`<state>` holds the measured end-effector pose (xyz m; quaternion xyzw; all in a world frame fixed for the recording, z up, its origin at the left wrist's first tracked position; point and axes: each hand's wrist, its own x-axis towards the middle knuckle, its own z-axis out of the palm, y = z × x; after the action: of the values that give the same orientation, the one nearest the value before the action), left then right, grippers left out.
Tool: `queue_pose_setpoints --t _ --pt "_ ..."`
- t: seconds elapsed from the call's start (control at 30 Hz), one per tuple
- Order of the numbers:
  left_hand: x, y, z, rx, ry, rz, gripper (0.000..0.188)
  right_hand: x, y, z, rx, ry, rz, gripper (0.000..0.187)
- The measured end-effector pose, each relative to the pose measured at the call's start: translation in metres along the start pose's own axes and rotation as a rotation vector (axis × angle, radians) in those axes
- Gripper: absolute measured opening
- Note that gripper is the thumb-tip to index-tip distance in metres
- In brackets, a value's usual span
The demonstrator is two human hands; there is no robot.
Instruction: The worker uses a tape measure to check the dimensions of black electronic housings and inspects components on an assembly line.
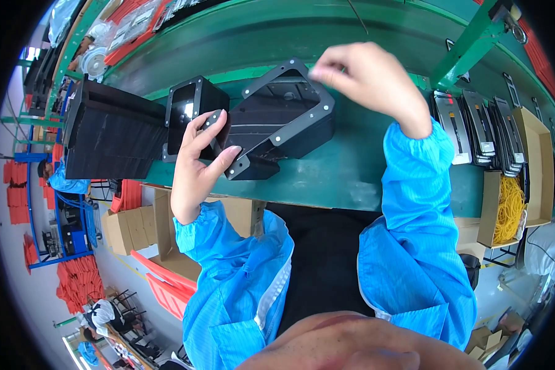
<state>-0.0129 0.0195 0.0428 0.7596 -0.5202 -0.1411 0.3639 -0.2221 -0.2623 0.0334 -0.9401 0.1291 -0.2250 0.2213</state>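
On the green worktable lies a black open box-shaped housing (320, 114) with a flat flanged rim and small pale round spots along it. My left hand (196, 157) grips its left corner, with the thumb and fingers on the rim. At its upper right edge is my right hand (373, 77), fingers pinched together and slightly blurred. The fingertips are by the rim; whether they touch it or hold something small, I cannot tell. Just left of it stands a second black housing (213, 98) of similar form.
A stack of black panels or housings (114, 139) stands at the table's left. On the right lie several packaged flat items (475, 126), beside a cardboard box (539, 166) with yellow bands (509, 206). A green post (468, 52) rises at the back right.
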Motion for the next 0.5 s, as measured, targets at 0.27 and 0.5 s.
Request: queue_pose_setpoints --t 0.27,0.5 --pt "-0.003 0.002 0.011 -0.072 0.031 0.043 0.057 0.044 -0.053 0.004 0.827 0.769 0.291 0.042" --pt "-0.007 -0.015 0.019 -0.219 0.085 0.034 0.054 0.009 -0.095 0.003 1.336 -0.208 -0.101 0.037"
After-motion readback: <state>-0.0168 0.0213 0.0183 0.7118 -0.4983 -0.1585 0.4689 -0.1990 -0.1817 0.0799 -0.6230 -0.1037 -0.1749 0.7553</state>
